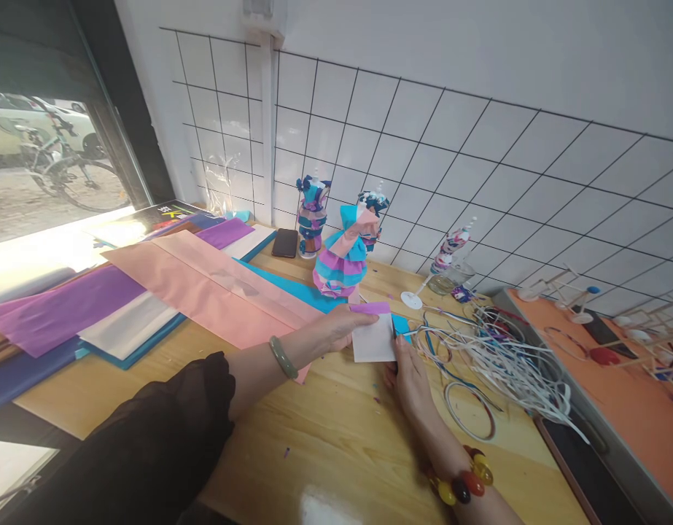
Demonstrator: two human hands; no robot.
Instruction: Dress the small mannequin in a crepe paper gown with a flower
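Note:
My left hand (341, 327) pinches a small stack of paper, a white sheet (372, 343) with a purple strip (370, 308) along its top edge. My right hand (410, 379) is closed around scissors (394, 332), mostly hidden by the fingers; their dark blade lies along the white sheet's right edge. A bit of blue paper (402, 326) shows just beyond the blade. Behind my hands stands a small dress form in a pink, blue and purple paper dress (341, 259). Large peach paper sheets (205, 281) lie under and left of my left forearm.
Purple paper (68, 310) and other sheets are piled left. A phone (286, 243) lies near a patterned dress form (313, 219). Another form (450, 248) leans by a glass jar (450, 277). Tangled cords (511, 357) spread right, beside an orange-floored tray (598, 394).

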